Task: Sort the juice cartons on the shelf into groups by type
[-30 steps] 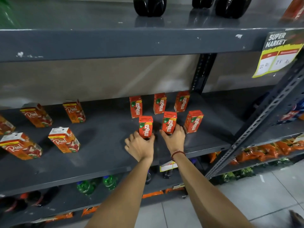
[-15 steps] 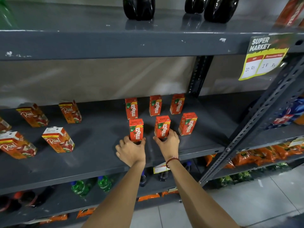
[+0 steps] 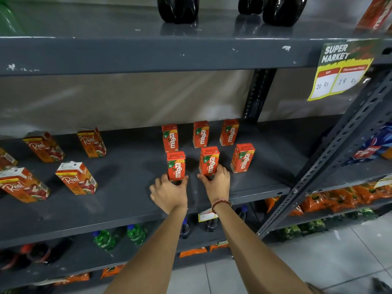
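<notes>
Several small orange Maaza cartons stand in two rows on the grey middle shelf (image 3: 127,209). My left hand (image 3: 168,193) grips the base of the front-left Maaza carton (image 3: 176,165). The front-middle Maaza carton (image 3: 209,160) is held at its base by my right hand (image 3: 217,182). A third front carton (image 3: 242,158) stands free to the right, and three more (image 3: 200,134) stand behind. Several larger Real cartons (image 3: 77,178) stand apart at the shelf's left side.
Dark bottles (image 3: 178,8) stand on the upper shelf. A yellow price tag (image 3: 341,71) hangs at the right, by a slanted perforated metal upright (image 3: 331,158). Green bottles (image 3: 105,239) and orange snack packs (image 3: 339,198) fill lower shelves. Tiled floor lies at bottom right.
Both hands stay on the same two front Maaza cartons. The view shifted slightly; the cartons hardly moved on the shelf.
</notes>
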